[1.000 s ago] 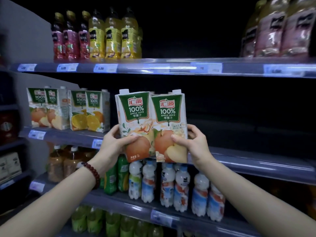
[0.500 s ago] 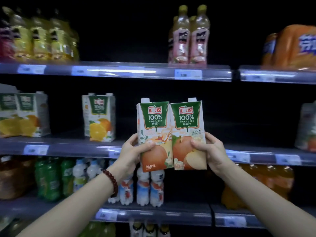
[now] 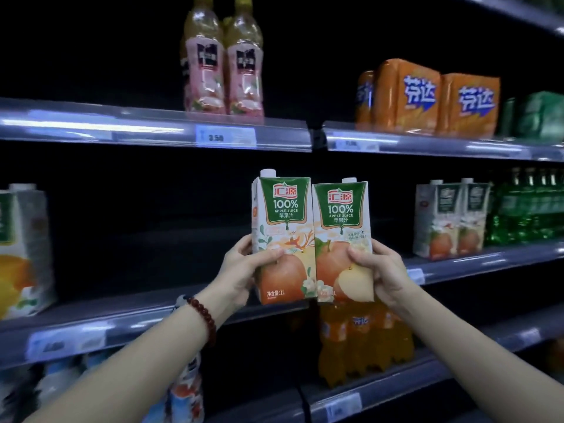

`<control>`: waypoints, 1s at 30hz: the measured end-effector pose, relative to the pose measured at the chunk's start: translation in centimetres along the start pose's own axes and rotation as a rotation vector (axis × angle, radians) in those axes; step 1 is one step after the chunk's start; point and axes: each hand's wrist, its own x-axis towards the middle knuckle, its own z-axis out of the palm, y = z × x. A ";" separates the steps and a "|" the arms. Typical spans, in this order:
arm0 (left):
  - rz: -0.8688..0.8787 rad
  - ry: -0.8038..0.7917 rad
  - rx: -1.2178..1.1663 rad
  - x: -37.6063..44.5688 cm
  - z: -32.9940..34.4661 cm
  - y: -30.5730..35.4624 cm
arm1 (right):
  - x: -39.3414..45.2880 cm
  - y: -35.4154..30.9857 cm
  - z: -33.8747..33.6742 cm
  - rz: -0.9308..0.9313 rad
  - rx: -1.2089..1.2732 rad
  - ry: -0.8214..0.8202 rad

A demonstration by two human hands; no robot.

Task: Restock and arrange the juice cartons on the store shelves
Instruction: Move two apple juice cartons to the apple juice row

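My left hand (image 3: 241, 270) grips one apple juice carton (image 3: 282, 239), my right hand (image 3: 381, 270) the other carton (image 3: 343, 242); fingers curl round their lower halves. Both stand upright, sides touching, held before the middle shelf's front edge (image 3: 152, 319).

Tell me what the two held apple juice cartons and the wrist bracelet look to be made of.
Apple juice cartons: likely coated paperboard, going by the sharp folded edges, flat printed faces and slight sheen; white caps, probably plastic. Bracelet on the left wrist: round dark red glossy beads, possibly wood or stone; the picture cannot settle which.
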 end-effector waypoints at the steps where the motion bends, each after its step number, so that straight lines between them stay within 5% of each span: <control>1: -0.007 -0.017 -0.004 1.0 0.6 -0.3 | 0.5 -0.2 -0.7 -0.002 -0.014 0.019; 19: 0.054 -0.007 -0.052 12.1 14.6 -5.3 | 11.9 -3.5 -14.5 -0.046 -0.007 0.031; 30: 0.021 0.148 0.006 13.9 15.4 -8.6 | 15.9 -0.1 -16.8 0.032 0.060 -0.057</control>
